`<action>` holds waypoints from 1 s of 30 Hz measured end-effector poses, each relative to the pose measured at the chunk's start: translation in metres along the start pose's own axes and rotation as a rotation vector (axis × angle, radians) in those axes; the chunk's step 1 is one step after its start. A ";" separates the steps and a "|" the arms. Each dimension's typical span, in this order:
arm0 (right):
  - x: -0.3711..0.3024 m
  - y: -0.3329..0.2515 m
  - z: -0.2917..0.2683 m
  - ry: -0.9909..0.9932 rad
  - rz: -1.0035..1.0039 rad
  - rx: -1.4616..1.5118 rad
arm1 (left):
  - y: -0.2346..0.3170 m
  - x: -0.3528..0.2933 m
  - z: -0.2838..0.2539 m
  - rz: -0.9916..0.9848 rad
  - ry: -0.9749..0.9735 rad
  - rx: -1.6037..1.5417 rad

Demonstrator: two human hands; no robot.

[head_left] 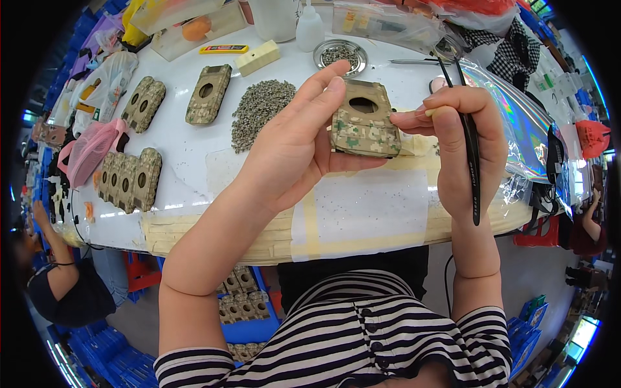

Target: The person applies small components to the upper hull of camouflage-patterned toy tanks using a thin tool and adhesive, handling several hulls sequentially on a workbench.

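My left hand (291,145) is closed around a camouflage-painted model tank hull (366,129), which has a round hole in its top. Its thumb and fingers lie along the hull's left side and beneath it. On the other side my right hand (475,123) has black tweezers (474,171) tucked in its grip, tips pointing up and away. Its fingertips come up close to the hull's right edge. Something small and pale yellow shows at the right thumb and finger, too small to name. White paper (365,216) edged with tape lies below the hands.
Left on the table are more camouflage hulls (208,96), a pile of small grey parts (259,110) and a pink mesh item (90,155). Farther back stand a metal dish (359,59) of parts, a white squeeze bottle (310,31) and a cream block (257,58). Shiny film (511,129) lies right.
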State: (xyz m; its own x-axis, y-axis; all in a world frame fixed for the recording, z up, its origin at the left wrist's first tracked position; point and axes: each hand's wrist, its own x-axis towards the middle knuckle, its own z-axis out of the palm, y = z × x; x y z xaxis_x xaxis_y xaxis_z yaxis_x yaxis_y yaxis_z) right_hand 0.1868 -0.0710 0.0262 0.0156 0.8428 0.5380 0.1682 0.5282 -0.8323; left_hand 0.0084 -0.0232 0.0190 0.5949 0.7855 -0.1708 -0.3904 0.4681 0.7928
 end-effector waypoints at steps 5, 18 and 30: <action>0.000 0.001 0.001 -0.013 -0.018 -0.012 | 0.000 0.000 -0.001 0.007 -0.004 0.000; 0.001 0.001 -0.001 0.061 0.054 0.063 | 0.000 0.001 -0.002 0.012 -0.024 -0.006; -0.018 0.025 -0.026 0.041 -0.212 -0.800 | -0.003 0.005 -0.006 0.135 -0.012 0.075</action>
State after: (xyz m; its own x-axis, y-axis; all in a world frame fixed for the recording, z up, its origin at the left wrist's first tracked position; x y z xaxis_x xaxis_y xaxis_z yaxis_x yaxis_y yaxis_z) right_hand 0.2165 -0.0756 -0.0007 -0.0618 0.7210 0.6902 0.8218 0.4292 -0.3747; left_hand 0.0082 -0.0177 0.0123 0.5494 0.8339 -0.0528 -0.4139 0.3265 0.8498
